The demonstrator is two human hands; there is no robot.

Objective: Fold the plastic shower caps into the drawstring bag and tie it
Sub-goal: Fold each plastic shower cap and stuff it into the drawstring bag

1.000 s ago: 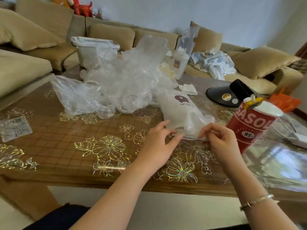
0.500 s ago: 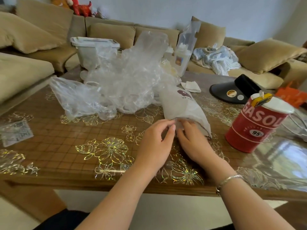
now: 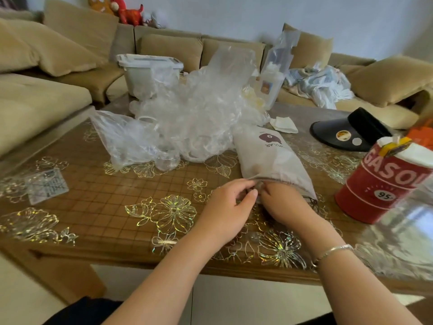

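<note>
Two hands meet at the mouth of the drawstring bag (image 3: 269, 158), which lies on the tabletop (image 3: 98, 207) with its printed end pointing away and its gathered hem toward the person. The left hand (image 3: 230, 205) curls its fingers at the hem, apparently pinching the cord or the fabric there, and the right hand (image 3: 284, 205) does likewise just beside it; the cord itself is too small to make out. To do this step well, I judge it best to keep the bag flat, hold the hem steady with one hand and draw the string evenly with the other, so the mouth closes without anything squeezing back out. The pile of shower caps (image 3: 194, 118) lies just behind the bag, so much folding looks left to do. A red tin (image 3: 384, 181) stands to the right, near the bag, and a black visor (image 3: 349, 134) lies beyond it. Compared with a second ago, the clear plastic that bulged from the mouth no longer shows, and the hands, then set apart at the opening's two sides, have come together at its left corner.
</note>
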